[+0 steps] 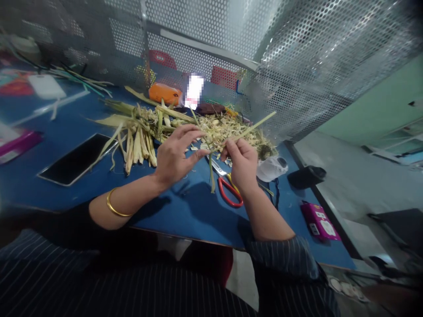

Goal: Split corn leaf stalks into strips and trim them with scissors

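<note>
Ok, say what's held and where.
A pale green strip, pinched partway along by the right hand; whether the left hand grips anything can't be told.

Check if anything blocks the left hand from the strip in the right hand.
Nothing visible: the left hand is right by the strip pinched by the right hand. The scissors lie lower, on the table.

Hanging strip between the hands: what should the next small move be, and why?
Probably bring the left hand's thumb and forefinger together on the hanging strip, near where it meets the slanting strip. They look parted there, while the right hand pinches the slanting strip, so the hanging one seems less firmly held.
</note>
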Demonstrator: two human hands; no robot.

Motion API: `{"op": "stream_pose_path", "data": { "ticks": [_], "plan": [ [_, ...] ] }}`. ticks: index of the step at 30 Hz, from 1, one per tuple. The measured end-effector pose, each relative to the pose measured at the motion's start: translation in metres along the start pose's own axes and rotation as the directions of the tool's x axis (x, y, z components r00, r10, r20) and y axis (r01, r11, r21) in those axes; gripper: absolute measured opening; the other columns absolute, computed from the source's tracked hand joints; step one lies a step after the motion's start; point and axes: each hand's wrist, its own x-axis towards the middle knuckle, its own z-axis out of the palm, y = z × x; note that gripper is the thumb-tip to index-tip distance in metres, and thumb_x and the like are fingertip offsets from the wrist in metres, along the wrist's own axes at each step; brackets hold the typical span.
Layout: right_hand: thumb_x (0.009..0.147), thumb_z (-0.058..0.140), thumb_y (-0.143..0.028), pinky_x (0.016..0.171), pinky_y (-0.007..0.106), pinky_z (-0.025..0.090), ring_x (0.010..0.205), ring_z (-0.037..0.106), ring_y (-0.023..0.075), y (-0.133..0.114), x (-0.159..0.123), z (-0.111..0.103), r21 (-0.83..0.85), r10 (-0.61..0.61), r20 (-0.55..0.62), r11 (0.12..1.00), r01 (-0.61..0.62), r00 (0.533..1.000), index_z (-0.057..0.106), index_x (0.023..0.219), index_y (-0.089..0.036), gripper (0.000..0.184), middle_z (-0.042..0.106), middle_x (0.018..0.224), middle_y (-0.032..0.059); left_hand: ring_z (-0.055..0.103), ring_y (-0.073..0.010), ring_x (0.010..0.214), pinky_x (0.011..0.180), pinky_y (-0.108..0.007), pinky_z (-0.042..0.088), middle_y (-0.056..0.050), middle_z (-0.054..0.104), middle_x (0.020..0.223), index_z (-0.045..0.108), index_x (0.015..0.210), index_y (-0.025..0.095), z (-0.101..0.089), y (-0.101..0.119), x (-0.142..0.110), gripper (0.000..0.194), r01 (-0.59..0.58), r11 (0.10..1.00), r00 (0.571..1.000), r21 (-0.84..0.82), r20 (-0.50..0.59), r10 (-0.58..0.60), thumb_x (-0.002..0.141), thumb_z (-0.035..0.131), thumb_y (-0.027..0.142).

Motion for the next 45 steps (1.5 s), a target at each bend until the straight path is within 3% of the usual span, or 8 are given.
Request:
{"op": "stream_pose_path", "data": {
  "ticks": [7,15,25,30,34,39,42,45],
  "plan": [
    [0.090,0.055,-0.039,0.065,0.028,0.046,0.061,0.054,0.0117,-0.008,-0.006,0.008,0.041,0.017,0.139,0.999,-0.023,0.990,0.057,0.073,-0.021,0.025,0.058,0.063,-0.0016,0.059,-0.0215,0.091,0.091,-0.032,0.039,-0.006,0.068,0.085,0.077,0.084,0.025,-0.008,-0.009,0.012,0.016,-0.214,0.972,0.921,0.092,0.351,0.170,0.081,0.070,0.038],
    [0.092,0.052,-0.037,0.060,0.025,0.035,0.057,0.048,0.0105,-0.002,-0.008,0.007,-0.393,0.069,0.374,0.915,0.091,0.925,0.055,0.075,-0.020,0.024,0.054,0.059,-0.0028,0.055,-0.0125,0.056,0.053,-0.022,0.038,-0.002,0.065,0.064,0.074,0.078,0.020,-0.012,-0.011,0.017,0.022,0.163,0.984,0.984,-0.073,0.079,-0.158,0.081,0.068,0.041],
    [0.091,0.053,-0.039,0.064,0.029,0.039,0.069,0.055,0.0166,0.005,0.000,-0.007,-0.507,-0.065,0.224,0.844,0.173,0.972,0.064,0.086,-0.021,0.022,0.061,0.072,0.0025,0.056,-0.0049,0.050,0.038,-0.014,0.031,-0.009,0.075,0.089,0.074,0.089,0.016,-0.006,-0.021,0.020,0.018,0.711,0.497,0.703,-0.497,0.510,-0.496,0.074,0.076,0.026],
    [0.086,0.059,-0.043,0.094,0.044,0.038,0.114,0.053,0.0305,-0.004,-0.016,0.005,-0.603,-0.411,-0.024,0.733,0.315,0.911,0.063,0.102,-0.023,0.026,0.063,0.114,0.0140,0.060,-0.0043,0.054,0.040,-0.013,0.034,-0.006,0.075,0.096,0.073,0.094,0.018,-0.003,-0.021,0.019,0.017,0.644,0.403,0.748,-0.650,0.423,-0.511,0.078,0.073,0.025],
    [0.090,0.055,-0.042,0.070,0.031,0.043,0.072,0.060,0.0185,0.002,-0.025,0.021,-0.445,-0.060,0.298,0.874,0.194,0.953,0.060,0.081,-0.022,0.022,0.068,0.077,0.0047,0.060,-0.0044,0.054,0.040,-0.013,0.034,-0.006,0.075,0.095,0.072,0.095,0.017,-0.002,-0.023,0.018,0.018,0.629,0.416,0.760,-0.657,0.408,-0.506,0.078,0.073,0.025],
    [0.096,0.043,-0.036,0.053,0.024,0.037,0.045,0.051,0.0103,0.007,-0.026,0.025,-0.298,0.173,0.511,0.954,-0.015,0.842,0.057,0.072,-0.022,0.032,0.060,0.056,-0.0031,0.057,-0.0041,0.050,0.039,-0.014,0.033,-0.007,0.075,0.089,0.073,0.089,0.014,0.002,-0.028,0.018,0.021,0.608,0.524,0.783,-0.596,0.341,-0.521,0.074,0.076,0.028],
    [0.092,0.051,-0.037,0.059,0.026,0.037,0.055,0.054,0.0128,-0.003,-0.025,0.017,-0.392,0.027,0.545,0.892,0.226,0.838,0.061,0.071,-0.020,0.029,0.063,0.061,0.0005,0.055,-0.0046,0.048,0.038,-0.015,0.034,-0.007,0.074,0.083,0.073,0.085,0.013,0.002,-0.028,0.017,0.022,0.588,0.611,0.805,-0.530,0.308,-0.507,0.073,0.077,0.029],
    [0.089,0.058,-0.039,0.068,0.030,0.039,0.070,0.055,0.0161,-0.014,-0.022,0.009,-0.478,-0.237,0.280,0.806,0.349,0.930,0.068,0.084,-0.019,0.023,0.064,0.075,0.0054,0.055,-0.0061,0.046,0.037,-0.017,0.034,-0.007,0.073,0.079,0.074,0.084,0.013,0.000,-0.022,0.014,0.021,0.584,0.682,0.808,-0.441,0.403,-0.430,0.074,0.075,0.032]
  ]
}}
